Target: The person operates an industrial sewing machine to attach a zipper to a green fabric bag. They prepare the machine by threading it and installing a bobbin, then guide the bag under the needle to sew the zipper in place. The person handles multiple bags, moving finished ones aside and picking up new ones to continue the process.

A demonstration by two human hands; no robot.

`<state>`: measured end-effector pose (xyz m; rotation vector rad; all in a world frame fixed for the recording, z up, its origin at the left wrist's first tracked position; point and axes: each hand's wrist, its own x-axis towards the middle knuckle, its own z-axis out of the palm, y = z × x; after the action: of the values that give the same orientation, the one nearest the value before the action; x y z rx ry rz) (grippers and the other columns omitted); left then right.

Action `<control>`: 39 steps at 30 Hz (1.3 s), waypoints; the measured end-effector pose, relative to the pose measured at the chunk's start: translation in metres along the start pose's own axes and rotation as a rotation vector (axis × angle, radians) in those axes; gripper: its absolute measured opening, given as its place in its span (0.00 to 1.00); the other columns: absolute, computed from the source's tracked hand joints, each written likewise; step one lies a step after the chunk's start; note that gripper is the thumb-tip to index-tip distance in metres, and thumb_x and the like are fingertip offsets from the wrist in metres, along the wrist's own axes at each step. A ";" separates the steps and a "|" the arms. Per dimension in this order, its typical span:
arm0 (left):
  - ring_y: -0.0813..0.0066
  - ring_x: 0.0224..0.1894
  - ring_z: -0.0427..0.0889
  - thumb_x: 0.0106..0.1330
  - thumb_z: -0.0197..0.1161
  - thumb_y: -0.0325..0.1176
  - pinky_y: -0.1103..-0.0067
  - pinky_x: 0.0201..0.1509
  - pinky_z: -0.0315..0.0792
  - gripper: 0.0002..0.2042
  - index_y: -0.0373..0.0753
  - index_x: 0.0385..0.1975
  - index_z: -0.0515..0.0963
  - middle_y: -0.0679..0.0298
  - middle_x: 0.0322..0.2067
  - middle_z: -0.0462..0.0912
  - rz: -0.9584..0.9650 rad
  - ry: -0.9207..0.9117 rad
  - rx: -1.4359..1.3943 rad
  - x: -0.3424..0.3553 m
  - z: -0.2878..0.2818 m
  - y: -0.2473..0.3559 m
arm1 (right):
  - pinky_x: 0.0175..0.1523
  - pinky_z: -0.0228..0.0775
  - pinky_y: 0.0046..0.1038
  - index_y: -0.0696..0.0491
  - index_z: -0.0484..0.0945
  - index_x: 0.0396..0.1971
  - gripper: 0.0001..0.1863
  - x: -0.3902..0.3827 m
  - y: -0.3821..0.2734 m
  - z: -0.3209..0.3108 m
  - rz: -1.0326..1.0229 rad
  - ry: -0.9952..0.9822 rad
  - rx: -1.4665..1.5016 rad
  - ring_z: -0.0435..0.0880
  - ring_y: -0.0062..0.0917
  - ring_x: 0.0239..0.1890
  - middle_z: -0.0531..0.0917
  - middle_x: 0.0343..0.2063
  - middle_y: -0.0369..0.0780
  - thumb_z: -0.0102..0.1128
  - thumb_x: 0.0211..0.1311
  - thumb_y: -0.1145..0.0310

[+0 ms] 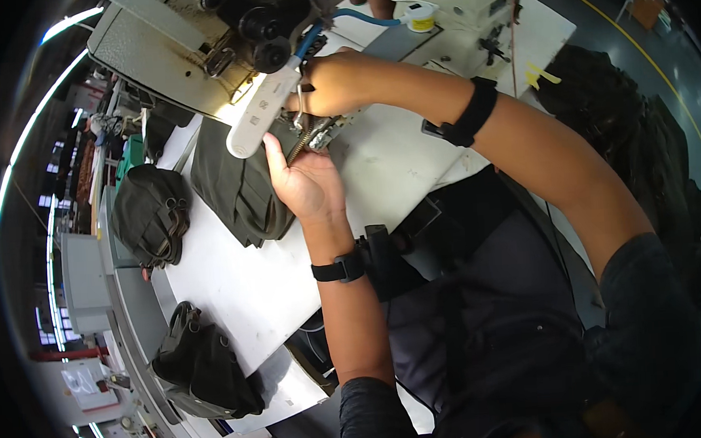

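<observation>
I see the left hand (309, 185) splayed by the sewing machine (144, 59) inside the table's (236, 300) near edge, the right hand's (332, 85) grip indiscernible.

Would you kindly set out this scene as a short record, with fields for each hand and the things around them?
Left hand: palm showing, fingers partly hidden; grip unclear
Right hand: beside the white bar, fingertips hidden; grip unclear
Machine: sewing machine
Nearest cloth: dark folded fabric, left of the left hand
Surface: white tabletop
Far left: upper dark bag, lower dark bag
Far right: dark fabric pile
Top: brown thread spool
</observation>
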<state>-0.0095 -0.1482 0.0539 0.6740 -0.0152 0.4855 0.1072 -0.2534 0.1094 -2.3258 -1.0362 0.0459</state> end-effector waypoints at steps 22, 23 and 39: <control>0.71 0.52 0.81 0.78 0.54 0.43 0.72 0.58 0.71 0.18 0.37 0.57 0.76 0.62 0.53 0.83 -0.040 -0.057 0.111 0.002 -0.007 0.006 | 0.55 0.75 0.41 0.52 0.87 0.45 0.20 0.026 0.025 0.019 -0.273 0.040 -0.102 0.85 0.44 0.47 0.87 0.43 0.50 0.47 0.70 0.57; 0.69 0.53 0.81 0.77 0.56 0.43 0.71 0.59 0.71 0.18 0.37 0.57 0.76 0.62 0.52 0.84 -0.062 -0.065 0.084 0.003 0.002 0.002 | 0.50 0.77 0.41 0.52 0.87 0.43 0.17 0.023 0.034 0.012 -0.404 0.049 -0.132 0.86 0.43 0.44 0.88 0.40 0.47 0.51 0.68 0.60; 0.67 0.59 0.77 0.81 0.49 0.44 0.69 0.64 0.70 0.22 0.33 0.63 0.72 0.58 0.61 0.79 -0.119 -0.081 0.048 0.007 -0.013 0.001 | 0.58 0.70 0.48 0.50 0.87 0.41 0.20 0.016 0.008 0.016 -0.025 0.014 0.038 0.86 0.39 0.49 0.88 0.43 0.44 0.49 0.65 0.56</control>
<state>-0.0060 -0.1370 0.0460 0.7369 -0.0393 0.3449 0.1198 -0.2384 0.0955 -2.2756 -1.0484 0.0389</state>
